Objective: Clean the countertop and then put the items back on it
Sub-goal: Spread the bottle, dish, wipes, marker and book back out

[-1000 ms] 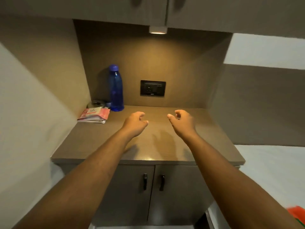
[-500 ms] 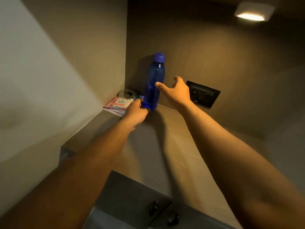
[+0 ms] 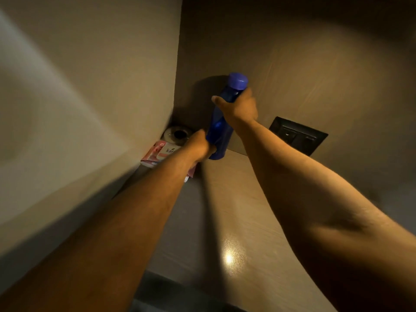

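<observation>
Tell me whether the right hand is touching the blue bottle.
Touching. The head view shows the right hand wrapped around the blue bottle just below its cap, thumb across the front and no gap showing.

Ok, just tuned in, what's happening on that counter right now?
A person is clearing the countertop. The right hand is wrapped around the upper part of the blue bottle, just below its cap. The left hand is down at the pink wipes pack beside the bottle's base. A roll of tape sits in the corner. No wiping yet.
</observation>
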